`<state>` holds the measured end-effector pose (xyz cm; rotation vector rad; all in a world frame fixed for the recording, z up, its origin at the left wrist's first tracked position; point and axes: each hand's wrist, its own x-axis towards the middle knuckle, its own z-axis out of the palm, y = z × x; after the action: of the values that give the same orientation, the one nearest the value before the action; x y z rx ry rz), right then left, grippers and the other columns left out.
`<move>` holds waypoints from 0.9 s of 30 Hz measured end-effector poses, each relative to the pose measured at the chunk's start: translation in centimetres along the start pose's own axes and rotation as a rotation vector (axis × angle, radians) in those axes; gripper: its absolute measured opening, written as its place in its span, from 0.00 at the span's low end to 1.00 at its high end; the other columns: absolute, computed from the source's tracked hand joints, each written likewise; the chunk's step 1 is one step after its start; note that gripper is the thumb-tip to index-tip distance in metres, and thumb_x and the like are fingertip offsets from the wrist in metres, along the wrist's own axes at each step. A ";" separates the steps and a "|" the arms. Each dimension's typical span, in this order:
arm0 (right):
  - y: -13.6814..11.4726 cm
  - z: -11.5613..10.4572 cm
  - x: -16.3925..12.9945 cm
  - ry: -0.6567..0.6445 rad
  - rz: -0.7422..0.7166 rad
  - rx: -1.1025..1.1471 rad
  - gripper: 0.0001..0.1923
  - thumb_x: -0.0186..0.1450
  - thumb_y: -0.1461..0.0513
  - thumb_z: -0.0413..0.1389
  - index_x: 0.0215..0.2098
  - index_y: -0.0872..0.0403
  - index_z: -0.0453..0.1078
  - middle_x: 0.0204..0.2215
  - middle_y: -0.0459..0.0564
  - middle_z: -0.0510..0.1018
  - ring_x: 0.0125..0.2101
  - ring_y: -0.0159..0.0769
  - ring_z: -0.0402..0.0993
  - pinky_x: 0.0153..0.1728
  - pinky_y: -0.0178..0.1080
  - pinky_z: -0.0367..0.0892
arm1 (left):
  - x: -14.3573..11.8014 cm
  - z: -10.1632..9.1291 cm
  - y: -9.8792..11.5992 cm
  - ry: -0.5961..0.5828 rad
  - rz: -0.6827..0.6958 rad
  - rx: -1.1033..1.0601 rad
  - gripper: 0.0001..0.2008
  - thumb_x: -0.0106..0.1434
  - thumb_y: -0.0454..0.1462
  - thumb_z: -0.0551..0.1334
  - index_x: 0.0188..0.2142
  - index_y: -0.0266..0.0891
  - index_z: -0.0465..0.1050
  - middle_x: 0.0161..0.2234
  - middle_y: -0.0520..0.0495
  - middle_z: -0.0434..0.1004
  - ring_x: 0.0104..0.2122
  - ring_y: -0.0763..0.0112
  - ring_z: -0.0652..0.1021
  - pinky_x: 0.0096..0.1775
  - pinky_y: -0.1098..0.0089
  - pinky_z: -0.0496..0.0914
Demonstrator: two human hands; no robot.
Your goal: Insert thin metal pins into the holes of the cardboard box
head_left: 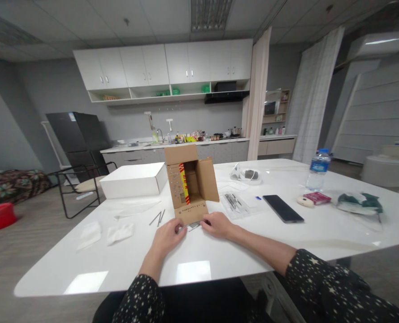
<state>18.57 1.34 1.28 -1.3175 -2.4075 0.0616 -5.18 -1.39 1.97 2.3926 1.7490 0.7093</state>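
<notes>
An open cardboard box (pixel 175 186) stands on its side, its opening facing me and its front flap lowered toward the table. At that flap's left corner, my left hand (pixel 168 236) rests with fingers curled and thumb close to them. My right hand (pixel 219 225) lies at the right corner, its fingers also bent inward. Several thin metal pieces (pixel 193 226) lie between my fingertips, just under the flap's edge. What either hand grips is hidden. Dark metal rods (pixel 158 219) lie left of the flap. A clear plastic tray (pixel 236 205) holds more slim metal pieces on the right.
A white box (pixel 132 179) stands behind on the left, with white tissues (pixel 120 233) in front. To the right are a black phone (pixel 282 208), a pink packet (pixel 317 198), a water bottle (pixel 318 170), a green-and-white bundle (pixel 361 204) and a coiled white cable (pixel 252 181).
</notes>
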 end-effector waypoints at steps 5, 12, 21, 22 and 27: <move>0.0 0.1 0.0 0.016 0.015 0.009 0.14 0.69 0.56 0.50 0.30 0.53 0.73 0.29 0.48 0.80 0.30 0.34 0.73 0.29 0.36 0.50 | 0.0 0.0 -0.1 -0.001 -0.011 0.002 0.09 0.62 0.43 0.57 0.38 0.44 0.72 0.31 0.52 0.76 0.32 0.68 0.75 0.34 0.70 0.63; 0.0 0.1 0.0 0.009 0.022 -0.006 0.15 0.69 0.56 0.50 0.31 0.53 0.73 0.28 0.48 0.80 0.29 0.34 0.72 0.29 0.36 0.48 | 0.1 0.2 -0.3 -0.011 0.000 -0.022 0.10 0.64 0.43 0.55 0.41 0.45 0.73 0.33 0.51 0.77 0.33 0.67 0.76 0.35 0.69 0.64; 0.0 0.0 0.0 0.004 0.024 -0.003 0.15 0.70 0.56 0.50 0.31 0.53 0.73 0.28 0.48 0.80 0.29 0.33 0.72 0.29 0.37 0.48 | 0.1 -0.2 0.0 -0.016 0.018 -0.045 0.10 0.65 0.41 0.54 0.37 0.44 0.74 0.38 0.49 0.79 0.37 0.66 0.77 0.38 0.68 0.66; 0.0 0.0 0.0 0.004 0.026 -0.003 0.15 0.69 0.56 0.50 0.31 0.53 0.73 0.28 0.48 0.80 0.29 0.33 0.72 0.29 0.37 0.48 | 0.1 -0.2 0.0 -0.019 0.015 -0.047 0.10 0.65 0.41 0.54 0.37 0.44 0.74 0.38 0.50 0.79 0.37 0.66 0.77 0.38 0.68 0.66; -0.1 -0.1 0.0 -0.004 0.040 0.003 0.15 0.69 0.56 0.50 0.31 0.53 0.73 0.28 0.48 0.79 0.29 0.34 0.72 0.29 0.36 0.48 | 0.2 0.0 -0.2 -0.030 0.000 -0.048 0.10 0.65 0.41 0.54 0.37 0.44 0.73 0.37 0.49 0.79 0.37 0.65 0.77 0.38 0.68 0.67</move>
<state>18.56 1.26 1.39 -1.3650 -2.3833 0.0787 -5.27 -1.16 1.96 2.3588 1.7009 0.7031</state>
